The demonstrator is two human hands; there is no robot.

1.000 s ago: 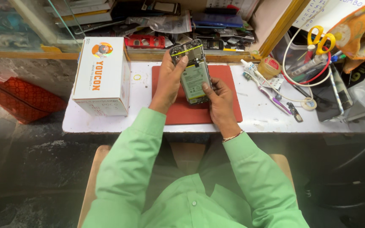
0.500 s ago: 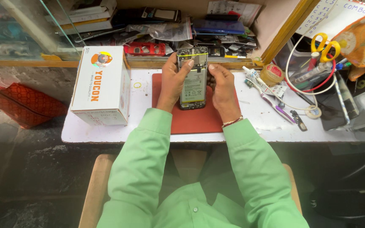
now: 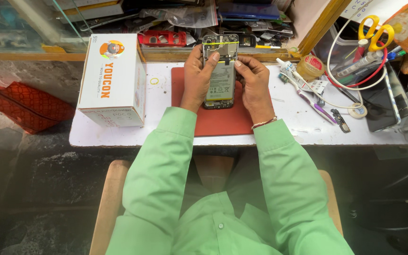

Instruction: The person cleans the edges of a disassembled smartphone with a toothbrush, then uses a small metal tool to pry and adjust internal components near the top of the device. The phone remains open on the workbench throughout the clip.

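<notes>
Green sleeves frame two bare hands gripping an opened phone point(image 3: 220, 71) over a red mat point(image 3: 213, 120). Left hand point(image 3: 197, 78) clasps the phone's left edge, its forefinger laid across the upper part near a yellow band; right hand point(image 3: 253, 82) clamps the right edge, thumb pressed on the exposed back beside the battery. The phone stands lengthwise, its lower end at the mat, its top reaching towards a cluttered shelf point(image 3: 175, 55). The mat lies on a white tabletop point(image 3: 284, 127). To the left stands a white box point(image 3: 112, 78) beside a small ring point(image 3: 154, 80). To the right lie a tube point(image 3: 286, 68), a tape roll point(image 3: 310, 67), a purple-handled tool point(image 3: 315, 104) and white cable point(image 3: 341, 89); yellow scissors point(image 3: 376, 28) sit in a tray beyond.
</notes>
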